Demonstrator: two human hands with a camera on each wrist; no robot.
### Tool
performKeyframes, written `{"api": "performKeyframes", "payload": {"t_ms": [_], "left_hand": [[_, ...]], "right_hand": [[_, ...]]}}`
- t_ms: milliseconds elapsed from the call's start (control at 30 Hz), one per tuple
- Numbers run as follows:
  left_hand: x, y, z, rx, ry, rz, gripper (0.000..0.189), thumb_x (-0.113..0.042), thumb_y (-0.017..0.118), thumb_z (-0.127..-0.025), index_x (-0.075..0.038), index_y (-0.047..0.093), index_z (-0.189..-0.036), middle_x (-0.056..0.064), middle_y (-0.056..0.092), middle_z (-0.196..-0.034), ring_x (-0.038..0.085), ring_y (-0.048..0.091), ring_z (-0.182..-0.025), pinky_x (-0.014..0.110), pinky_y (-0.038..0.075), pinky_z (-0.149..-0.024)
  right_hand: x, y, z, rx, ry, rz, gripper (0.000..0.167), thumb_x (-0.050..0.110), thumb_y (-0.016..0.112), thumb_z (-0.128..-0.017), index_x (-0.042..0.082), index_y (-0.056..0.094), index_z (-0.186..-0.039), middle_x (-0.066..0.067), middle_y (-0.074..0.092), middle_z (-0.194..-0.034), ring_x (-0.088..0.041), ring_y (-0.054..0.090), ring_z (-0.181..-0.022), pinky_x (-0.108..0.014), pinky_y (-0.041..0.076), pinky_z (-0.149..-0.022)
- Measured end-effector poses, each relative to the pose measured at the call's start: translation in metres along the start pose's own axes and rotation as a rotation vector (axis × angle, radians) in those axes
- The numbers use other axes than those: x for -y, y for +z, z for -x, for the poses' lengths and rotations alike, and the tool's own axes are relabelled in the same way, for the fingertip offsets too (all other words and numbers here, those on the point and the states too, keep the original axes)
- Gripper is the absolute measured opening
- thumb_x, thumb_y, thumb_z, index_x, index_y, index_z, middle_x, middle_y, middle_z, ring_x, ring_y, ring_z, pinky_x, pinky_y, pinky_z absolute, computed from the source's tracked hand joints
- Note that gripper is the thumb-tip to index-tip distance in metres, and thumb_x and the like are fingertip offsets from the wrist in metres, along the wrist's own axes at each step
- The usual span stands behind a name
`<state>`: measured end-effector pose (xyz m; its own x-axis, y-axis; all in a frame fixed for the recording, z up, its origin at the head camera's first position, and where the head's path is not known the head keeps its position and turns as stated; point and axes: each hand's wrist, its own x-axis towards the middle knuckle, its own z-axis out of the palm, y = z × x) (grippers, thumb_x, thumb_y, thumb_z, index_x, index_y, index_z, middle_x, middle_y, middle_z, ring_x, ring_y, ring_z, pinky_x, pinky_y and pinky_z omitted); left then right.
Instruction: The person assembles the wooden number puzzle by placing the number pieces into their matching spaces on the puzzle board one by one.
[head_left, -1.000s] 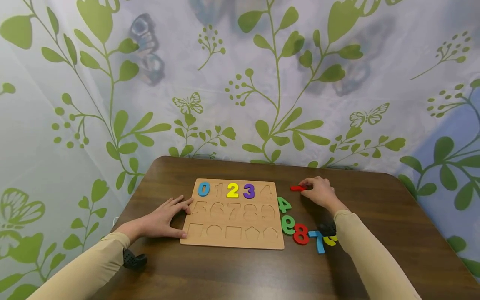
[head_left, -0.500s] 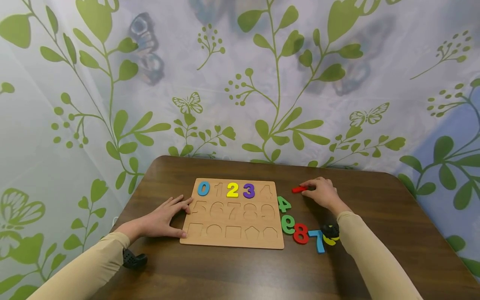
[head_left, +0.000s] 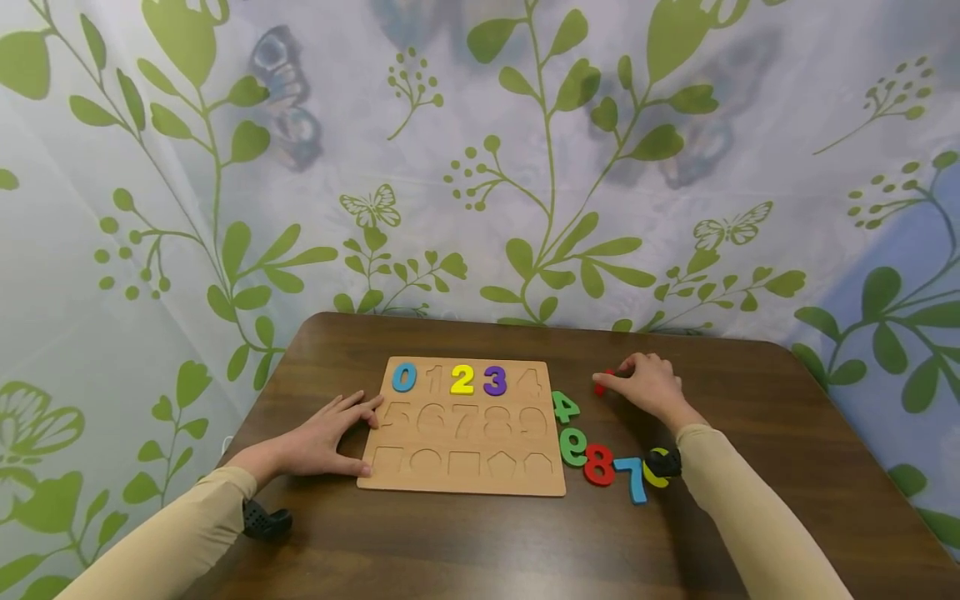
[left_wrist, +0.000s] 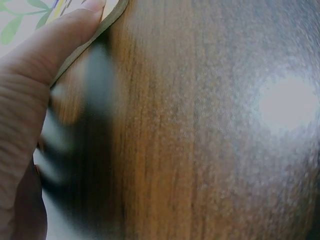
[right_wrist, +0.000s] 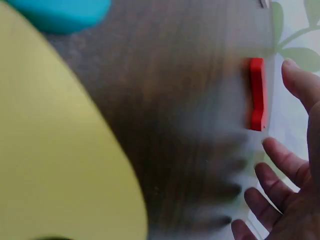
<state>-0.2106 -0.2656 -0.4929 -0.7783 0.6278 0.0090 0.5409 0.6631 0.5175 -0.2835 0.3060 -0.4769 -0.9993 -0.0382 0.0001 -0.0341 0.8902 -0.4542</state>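
Note:
A narrow red number piece, shaped like a 1, lies on the table beyond the board's right edge. My right hand hovers around it; in the right wrist view the thumb and spread fingers stand apart from the piece. My left hand rests at the left edge of a wooden number board, thumb at its lower left corner, fingers relaxed. The left wrist view shows that thumb on the rim. A blue 0, yellow 2 and purple 3 sit in the board's top row.
Loose number pieces lie right of the board: a green 4, a green 9 or 6, a red 8, a blue 7 and a yellow piece partly behind the right wrist's camera. A patterned cloth hangs behind the table.
The red piece has turned from lying sideways to pointing more toward me. My right hand's fingers have parted from it. The left hand keeps its place at the board.

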Motion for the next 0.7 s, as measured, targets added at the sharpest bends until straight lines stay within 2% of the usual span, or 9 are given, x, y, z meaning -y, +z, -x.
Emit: {"api": "performKeyframes", "payload": {"t_ms": [67, 133, 333, 433, 567, 700], "left_hand": [[-0.001, 0.0, 0.0, -0.002, 0.001, 0.003, 0.059, -0.061, 0.08, -0.081, -0.023, 0.054, -0.118, 0.015, 0.032, -0.164, 0.05, 0.015, -0.151, 0.071, 0.006, -0.117], [-0.001, 0.0, 0.0, -0.003, 0.0, 0.007, 0.058, -0.06, 0.08, -0.081, -0.023, 0.054, -0.118, 0.015, 0.032, -0.164, 0.05, 0.015, -0.151, 0.071, 0.006, -0.117], [-0.003, 0.0, 0.001, -0.003, 0.007, 0.017, 0.057, -0.058, 0.081, -0.082, -0.023, 0.055, -0.117, 0.016, 0.031, -0.164, 0.051, 0.015, -0.151, 0.071, 0.005, -0.116], [-0.003, -0.001, 0.001, -0.001, 0.003, 0.018, 0.057, -0.059, 0.08, -0.081, -0.023, 0.055, -0.117, 0.016, 0.031, -0.165, 0.051, 0.014, -0.151, 0.071, 0.005, -0.116], [-0.002, 0.0, 0.0, 0.007, -0.007, 0.017, 0.058, -0.06, 0.08, -0.081, -0.024, 0.054, -0.117, 0.014, 0.03, -0.165, 0.049, 0.014, -0.152, 0.07, 0.004, -0.117], [-0.002, 0.0, 0.001, 0.009, -0.01, 0.014, 0.058, -0.06, 0.08, -0.081, -0.024, 0.054, -0.117, 0.014, 0.03, -0.165, 0.05, 0.014, -0.152, 0.07, 0.004, -0.117]], "right_hand": [[0.003, 0.002, 0.001, -0.003, 0.015, 0.04, 0.079, 0.075, 0.065, -0.084, 0.001, 0.064, -0.114, -0.025, 0.055, -0.122, -0.047, 0.043, -0.114, -0.067, 0.038, -0.088], [0.005, 0.003, 0.001, 0.001, 0.019, 0.047, 0.074, 0.071, 0.068, -0.085, 0.002, 0.064, -0.113, -0.025, 0.054, -0.123, -0.047, 0.041, -0.114, -0.066, 0.037, -0.088], [0.008, 0.002, 0.001, 0.021, -0.028, -0.002, 0.048, 0.044, 0.071, -0.092, 0.006, 0.065, -0.121, -0.027, 0.051, -0.129, -0.049, 0.036, -0.118, -0.069, 0.032, -0.088], [0.005, 0.0, 0.002, 0.029, -0.055, -0.001, 0.041, 0.034, 0.07, -0.094, 0.009, 0.067, -0.126, -0.026, 0.052, -0.131, -0.048, 0.037, -0.118, -0.067, 0.033, -0.087], [-0.003, -0.002, 0.004, 0.036, -0.081, -0.018, 0.038, 0.026, 0.07, -0.095, 0.013, 0.069, -0.131, -0.027, 0.051, -0.135, -0.049, 0.037, -0.119, -0.067, 0.033, -0.087], [-0.008, 0.0, 0.005, 0.021, -0.082, -0.046, 0.044, 0.032, 0.074, -0.094, 0.01, 0.067, -0.132, -0.026, 0.052, -0.135, -0.049, 0.037, -0.121, -0.067, 0.031, -0.088]]}}
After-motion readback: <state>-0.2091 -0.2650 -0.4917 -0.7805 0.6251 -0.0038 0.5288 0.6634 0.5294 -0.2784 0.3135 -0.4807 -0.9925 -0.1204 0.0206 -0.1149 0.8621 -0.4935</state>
